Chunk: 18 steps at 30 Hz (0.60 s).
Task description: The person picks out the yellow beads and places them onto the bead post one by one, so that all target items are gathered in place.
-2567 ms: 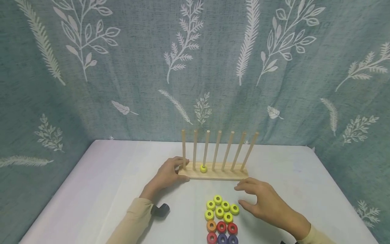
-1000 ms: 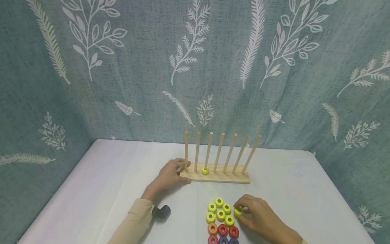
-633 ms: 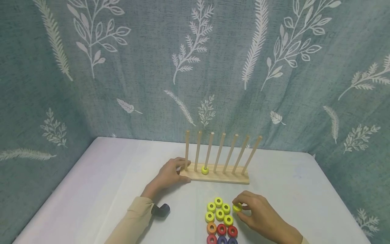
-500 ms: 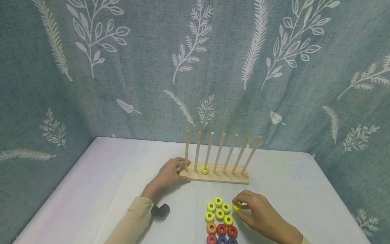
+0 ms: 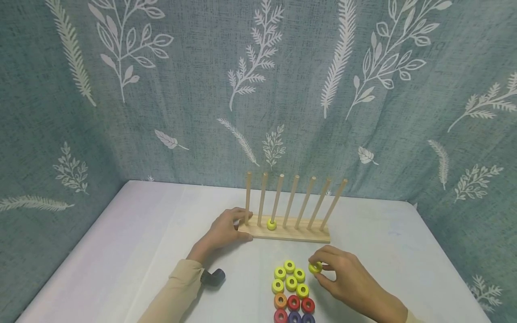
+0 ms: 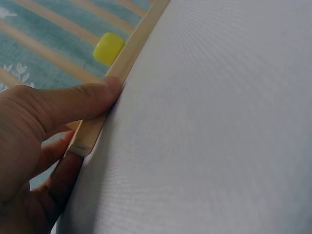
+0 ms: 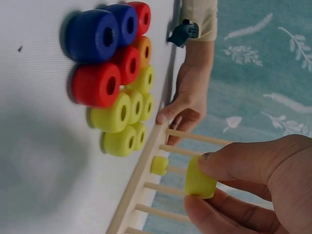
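Observation:
My left hand (image 5: 224,229) grips the left end of a wooden peg rack (image 5: 299,234), its thumb along the front edge in the left wrist view. Several upright pegs rise from the rack's base. A yellow bead (image 5: 271,224) sits at the foot of the third peg from the left. Between thumb and fingers, my right hand (image 5: 343,273) pinches another yellow bead (image 7: 200,178), raised off the table in the right wrist view. To its left lies a group of loose yellow beads (image 5: 291,283), holes facing up.
Below the yellow beads lie an orange bead (image 5: 280,300), red beads (image 5: 308,306) and dark blue beads (image 7: 92,36), cut by the head view's lower edge. A white cloth covers the table (image 5: 161,251). Behind it hangs a leaf-patterned curtain (image 5: 194,89). A black wrist device (image 5: 213,277) sits on the left wrist.
My right hand has come down to a yellow bead at the group's right side, pinched it and lifted it slightly. The left hand stays on the rack.

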Available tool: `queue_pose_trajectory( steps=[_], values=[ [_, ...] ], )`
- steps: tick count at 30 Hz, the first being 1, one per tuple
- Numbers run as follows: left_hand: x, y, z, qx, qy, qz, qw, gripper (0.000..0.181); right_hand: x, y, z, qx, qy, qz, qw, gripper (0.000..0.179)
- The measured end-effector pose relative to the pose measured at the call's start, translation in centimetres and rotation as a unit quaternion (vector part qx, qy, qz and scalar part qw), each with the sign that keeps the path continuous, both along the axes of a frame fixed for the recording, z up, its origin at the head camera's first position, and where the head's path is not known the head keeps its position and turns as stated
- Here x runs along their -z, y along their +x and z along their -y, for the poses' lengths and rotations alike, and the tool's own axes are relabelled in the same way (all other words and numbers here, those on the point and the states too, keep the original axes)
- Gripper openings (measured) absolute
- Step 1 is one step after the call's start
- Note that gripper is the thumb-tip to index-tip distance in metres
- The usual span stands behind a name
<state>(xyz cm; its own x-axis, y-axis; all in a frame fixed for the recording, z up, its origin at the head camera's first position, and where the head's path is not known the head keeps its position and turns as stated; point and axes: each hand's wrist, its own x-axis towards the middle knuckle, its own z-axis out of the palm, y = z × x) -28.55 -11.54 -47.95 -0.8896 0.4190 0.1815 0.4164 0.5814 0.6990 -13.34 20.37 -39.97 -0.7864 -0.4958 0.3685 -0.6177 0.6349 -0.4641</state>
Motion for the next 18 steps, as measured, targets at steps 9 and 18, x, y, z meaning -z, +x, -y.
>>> queue_pose_trajectory(
  steps=[9, 18],
  values=[
    [0.1, 0.0, 0.0, -0.002, 0.002, 0.001, 1.0000, 0.061, -0.9, 0.4, 0.4, -0.010, -0.003, -0.024, 0.9997, 0.037],
    [0.3, -0.1, 0.1, 0.000, 0.000, -0.006, 1.0000, 0.061, -1.7, 0.3, 0.8, -0.009, 0.000, -0.031, 0.9995, 0.036]
  ],
)
